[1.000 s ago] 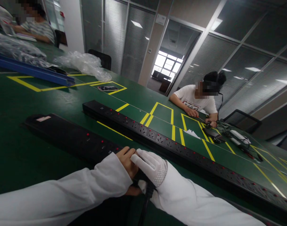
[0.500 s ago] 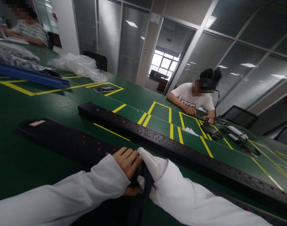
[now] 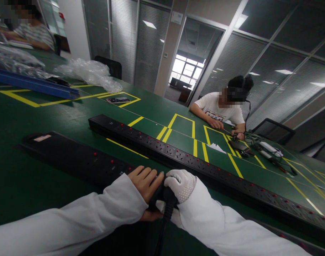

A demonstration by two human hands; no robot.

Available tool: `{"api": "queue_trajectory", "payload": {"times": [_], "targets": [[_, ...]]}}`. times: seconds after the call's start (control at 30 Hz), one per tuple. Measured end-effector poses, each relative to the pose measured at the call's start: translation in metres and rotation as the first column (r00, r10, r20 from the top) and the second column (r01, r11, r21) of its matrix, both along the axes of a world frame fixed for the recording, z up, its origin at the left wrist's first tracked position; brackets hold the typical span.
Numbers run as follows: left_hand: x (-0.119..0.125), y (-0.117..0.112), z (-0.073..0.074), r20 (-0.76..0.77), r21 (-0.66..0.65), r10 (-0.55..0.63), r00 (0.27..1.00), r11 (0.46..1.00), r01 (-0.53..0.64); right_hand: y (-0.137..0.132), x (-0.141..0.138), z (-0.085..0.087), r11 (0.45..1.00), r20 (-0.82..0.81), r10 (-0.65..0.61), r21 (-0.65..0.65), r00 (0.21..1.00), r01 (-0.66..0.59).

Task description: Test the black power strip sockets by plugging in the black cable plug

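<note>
A long black power strip (image 3: 71,153) with red dots along its sockets lies at the near edge of the green table. My bare left hand (image 3: 146,183) is wrapped around it, fingers over the top and thumb side below. Beside it my right hand (image 3: 181,185), in a white glove with grip dots, is closed around a black plug (image 3: 168,197) at the strip. From the plug a thick black cord (image 3: 163,224) hangs down toward me. The plug's front end is hidden between my hands. A second long black power strip (image 3: 173,151) lies just beyond, roughly parallel.
Yellow tape marks the green table (image 3: 79,122). A phone (image 3: 118,100), crumpled clear plastic (image 3: 90,73) and a blue rail (image 3: 31,83) lie at far left. Across the table a person (image 3: 221,110) handles a tool near tangled cables (image 3: 261,145). Another person (image 3: 34,32) sits at upper left.
My right hand has shifted slightly right, and its fingers, stretched toward my left hand before, are now curled over the plug. My left hand stays on the strip.
</note>
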State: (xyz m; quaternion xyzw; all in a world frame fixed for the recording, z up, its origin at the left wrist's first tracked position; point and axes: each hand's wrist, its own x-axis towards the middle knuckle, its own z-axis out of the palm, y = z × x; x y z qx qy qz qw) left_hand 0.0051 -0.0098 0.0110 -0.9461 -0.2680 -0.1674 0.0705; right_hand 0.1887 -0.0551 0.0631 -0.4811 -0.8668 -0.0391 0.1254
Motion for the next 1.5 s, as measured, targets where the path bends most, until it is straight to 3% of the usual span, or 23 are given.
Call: {"api": "queue_trajectory", "payload": {"times": [0.07, 0.17, 0.27, 0.57, 0.8, 1.07, 1.5], "targets": [[0.0, 0.0, 0.0, 0.0, -0.002, -0.001, 1.0, 1.0, 0.001, 0.0, 0.001, 0.005, 1.0, 0.075, 0.017, 0.023, 0.997, -0.019], [-0.001, 0.0, -0.001, 0.004, 0.012, -0.007, 1.0, 1.0, 0.007, -0.005, -0.001, 0.016, 0.998, 0.199, -0.059, 0.0, 0.978, 0.06], [0.0, 0.001, -0.003, 0.015, 0.021, -0.005, 1.0, 1.0, 0.005, -0.011, -0.004, 0.022, 0.994, 0.215, -0.076, -0.062, 0.974, 0.091], [0.001, 0.001, -0.004, 0.044, 0.03, 0.003, 0.999, 1.0, -0.004, -0.018, -0.002, 0.019, 0.988, 0.247, -0.095, -0.095, 0.964, 0.122], [0.001, 0.002, -0.005, 0.019, 0.017, 0.004, 1.0, 1.0, -0.005, -0.009, -0.004, 0.018, 0.982, 0.327, -0.109, -0.11, 0.939, 0.152], [0.001, 0.002, -0.005, -0.037, 0.1, -0.01, 0.999, 0.995, 0.014, -0.001, -0.007, 0.02, 0.974, 0.421, -0.124, -0.121, 0.899, 0.191], [0.0, 0.003, -0.007, -0.017, 0.131, -0.009, 1.0, 0.991, 0.011, 0.004, -0.01, 0.022, 0.974, 0.455, -0.122, -0.118, 0.882, 0.196]]}}
